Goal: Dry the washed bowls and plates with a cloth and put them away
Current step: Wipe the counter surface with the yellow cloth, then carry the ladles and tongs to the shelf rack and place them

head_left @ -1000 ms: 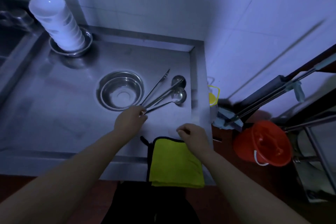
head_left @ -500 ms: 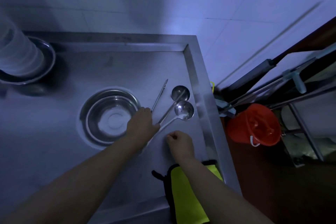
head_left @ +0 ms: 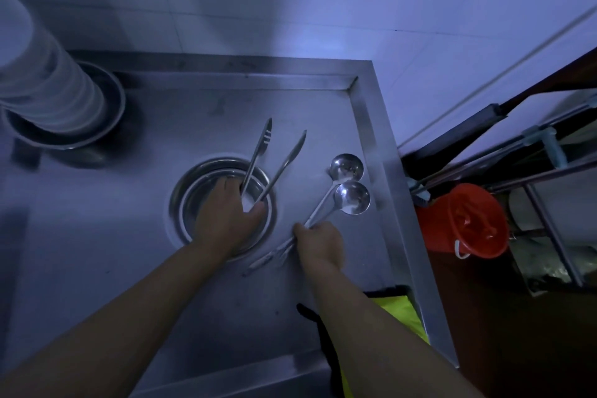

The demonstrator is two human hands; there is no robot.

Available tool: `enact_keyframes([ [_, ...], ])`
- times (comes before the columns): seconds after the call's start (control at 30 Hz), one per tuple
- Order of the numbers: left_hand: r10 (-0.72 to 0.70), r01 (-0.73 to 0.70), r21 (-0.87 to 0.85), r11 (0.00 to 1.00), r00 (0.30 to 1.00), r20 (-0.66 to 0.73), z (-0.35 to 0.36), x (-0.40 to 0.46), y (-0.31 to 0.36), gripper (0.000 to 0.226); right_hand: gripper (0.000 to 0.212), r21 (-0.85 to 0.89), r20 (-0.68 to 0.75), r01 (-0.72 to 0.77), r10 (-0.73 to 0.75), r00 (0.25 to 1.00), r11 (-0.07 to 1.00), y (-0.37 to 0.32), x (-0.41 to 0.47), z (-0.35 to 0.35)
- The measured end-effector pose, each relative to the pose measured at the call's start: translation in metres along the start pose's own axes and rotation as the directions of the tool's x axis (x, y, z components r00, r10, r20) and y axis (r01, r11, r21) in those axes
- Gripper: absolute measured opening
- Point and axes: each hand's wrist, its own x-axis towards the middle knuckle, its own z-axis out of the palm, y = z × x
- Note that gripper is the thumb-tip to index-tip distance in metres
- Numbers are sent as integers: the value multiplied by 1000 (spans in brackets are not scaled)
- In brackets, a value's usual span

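Tongs (head_left: pixel 258 155) in left grip (head_left: pixel 226 220) (over bowl (head_left: pixel 193 200))

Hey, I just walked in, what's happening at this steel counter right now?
A person is picking up utensils from a steel counter. The left hand holds a pair of tongs over a steel bowl, and the right hand grips the handles of two ladles. A stack of white bowls stands in a steel basin at the back left. A yellow cloth lies untouched at the counter's near edge, so nothing is being dried at this moment.
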Motion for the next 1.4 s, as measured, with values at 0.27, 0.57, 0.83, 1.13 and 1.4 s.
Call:
enact_keyframes([
  [0.27,-81,75,-80,994,994,-74,-18,-15,-20,29,25,43,-76,-37,40,996,998,0,-8,0],
  [0.57,-210,188,-125,974,956,-206,-38,-68,-22,33,15,18,-22,242,-242,970,970,15,-19,-23],
  [0.83,-360,349,-106,931,830,-426,-53,-177,-18,29,28,-66,97,645,-639,764,761,26,-37,-55],
  [1.13,-620,591,-276,758,523,-585,-50,-340,-13,34,22,-57,382,927,-850,363,370,37,-115,-60],
  [1.4,-677,674,-408,616,188,-711,-61,-504,-20,40,37,84,574,996,-818,-31,22,61,-259,-17],
])
